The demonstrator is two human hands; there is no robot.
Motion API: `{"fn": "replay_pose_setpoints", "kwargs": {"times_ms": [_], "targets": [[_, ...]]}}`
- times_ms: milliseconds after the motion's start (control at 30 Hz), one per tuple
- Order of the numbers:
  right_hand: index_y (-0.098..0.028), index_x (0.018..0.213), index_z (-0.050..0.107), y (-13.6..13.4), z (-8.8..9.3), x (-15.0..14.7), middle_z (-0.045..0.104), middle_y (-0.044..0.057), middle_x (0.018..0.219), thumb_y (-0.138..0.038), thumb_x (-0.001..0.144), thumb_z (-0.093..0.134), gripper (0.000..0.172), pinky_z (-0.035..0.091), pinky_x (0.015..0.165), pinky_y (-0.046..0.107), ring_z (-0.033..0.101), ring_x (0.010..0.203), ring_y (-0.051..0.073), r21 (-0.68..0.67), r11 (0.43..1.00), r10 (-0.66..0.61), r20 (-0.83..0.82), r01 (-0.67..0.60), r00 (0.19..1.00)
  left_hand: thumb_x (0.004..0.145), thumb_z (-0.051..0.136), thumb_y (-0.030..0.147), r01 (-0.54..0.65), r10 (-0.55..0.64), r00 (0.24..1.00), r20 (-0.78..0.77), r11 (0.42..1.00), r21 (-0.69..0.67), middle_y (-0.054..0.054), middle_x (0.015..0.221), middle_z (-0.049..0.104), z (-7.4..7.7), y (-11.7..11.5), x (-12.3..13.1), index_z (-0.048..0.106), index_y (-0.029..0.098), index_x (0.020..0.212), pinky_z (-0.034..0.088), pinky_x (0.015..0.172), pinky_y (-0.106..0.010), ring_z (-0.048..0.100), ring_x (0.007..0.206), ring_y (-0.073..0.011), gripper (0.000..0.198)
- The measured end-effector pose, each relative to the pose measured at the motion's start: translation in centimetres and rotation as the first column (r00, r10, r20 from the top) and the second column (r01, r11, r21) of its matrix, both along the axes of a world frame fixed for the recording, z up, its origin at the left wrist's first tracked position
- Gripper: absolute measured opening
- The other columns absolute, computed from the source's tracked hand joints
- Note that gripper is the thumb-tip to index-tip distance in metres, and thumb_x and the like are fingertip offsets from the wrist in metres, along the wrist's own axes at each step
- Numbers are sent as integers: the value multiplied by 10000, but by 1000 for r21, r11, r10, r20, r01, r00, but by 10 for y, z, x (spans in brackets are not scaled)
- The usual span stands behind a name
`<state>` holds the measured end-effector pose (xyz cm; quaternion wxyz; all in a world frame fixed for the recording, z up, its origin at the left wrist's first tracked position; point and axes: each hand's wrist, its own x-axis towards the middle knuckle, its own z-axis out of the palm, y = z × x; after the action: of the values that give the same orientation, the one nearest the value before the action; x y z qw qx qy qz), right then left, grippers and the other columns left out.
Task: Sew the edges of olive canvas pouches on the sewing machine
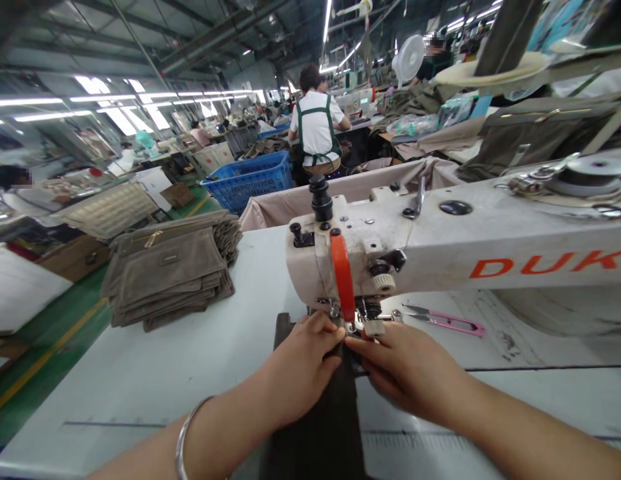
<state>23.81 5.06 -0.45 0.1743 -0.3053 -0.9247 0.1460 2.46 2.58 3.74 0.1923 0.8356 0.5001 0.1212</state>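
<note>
Under the needle area of a white sewing machine (320, 267) lies a dark brown-grey fabric piece (325, 440), running down toward me. My left hand (307, 363) is closed on the fabric's left side, fingers curled, its tips beside the presser foot. On the other side my right hand (415, 367) pinches the fabric's edge close to the needle, index finger almost meeting the left fingertips. An orange guard (343, 277) stands just above both hands. The fingertips partly hide the fabric edge and the stitching point.
A stack of brown-grey fabric pouches (170, 273) sits on the white table (225, 360) at left. Pink-handled thread snips (450, 321) lie under the machine arm. Behind are a blue plastic basket (250, 183), a cloth-lined bin (270, 210) and a co-worker (317, 127) facing away.
</note>
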Motion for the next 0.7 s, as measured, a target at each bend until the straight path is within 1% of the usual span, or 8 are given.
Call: {"fn": "replay_pose_setpoints", "kwargs": {"times_ms": [167,233,333,400,467,533,633,700], "targets": [[-195,1229,605,0,0,1,639,108,1003,-143,862,470,394,506,791,414,594,941,261,6,1000,22,-9,-22,1000,842,575,91,-48,48,999,-3,999,17,-73,1259,537,-3,-17,-3,541,222,1260,418,1058,-423,494,1185,-245,439],[-190,1130,649,-1,1,1,640,94,958,-144,884,465,310,498,802,397,594,913,240,14,1000,11,-52,-10,999,859,594,177,-197,202,979,-29,972,127,-95,1298,505,-7,-28,-17,496,219,1307,401,1055,-481,463,1215,-277,461],[-203,1024,680,-6,4,1,629,73,912,-158,906,476,239,475,838,395,582,899,225,8,1000,11,-92,-10,996,813,664,394,-502,525,851,-15,822,268,-132,1212,528,-17,-49,-44,548,172,1188,389,990,-599,475,1156,-351,450],[-220,987,684,-12,7,-2,620,69,926,-172,909,490,215,467,836,403,569,911,231,-45,999,-21,-108,16,994,764,690,424,-606,607,793,51,778,165,-110,1045,580,-24,-60,-55,586,168,985,440,909,-580,546,1026,-341,354],[-224,953,665,-20,10,-6,614,65,968,-172,903,502,179,464,832,397,565,938,231,-195,979,-102,-183,66,978,734,703,388,-662,662,726,186,746,-68,-71,897,610,-27,-65,-56,553,184,856,493,825,-509,607,890,-301,281],[-222,968,618,-31,11,-13,617,52,975,-163,891,504,150,470,812,368,577,928,211,-433,896,-253,-316,98,915,721,717,354,-618,715,570,406,698,-362,-50,864,648,-25,-65,-47,524,193,886,522,782,-440,653,838,-267,301],[-222,1030,532,-46,8,-26,612,14,874,-244,908,486,132,459,608,282,581,710,157,-794,608,-529,-410,-5,743,717,734,319,-340,777,208,594,627,-701,-48,910,710,-15,-61,-32,504,194,1095,551,743,-378,703,831,-248,460],[-218,1047,499,-52,5,-34,589,-13,807,-329,906,509,180,385,505,239,524,576,122,-896,428,-674,-405,-121,618,717,717,301,-177,822,75,564,568,-804,-54,882,736,-8,-61,-27,541,176,1136,564,706,-365,719,805,-259,471]]}}
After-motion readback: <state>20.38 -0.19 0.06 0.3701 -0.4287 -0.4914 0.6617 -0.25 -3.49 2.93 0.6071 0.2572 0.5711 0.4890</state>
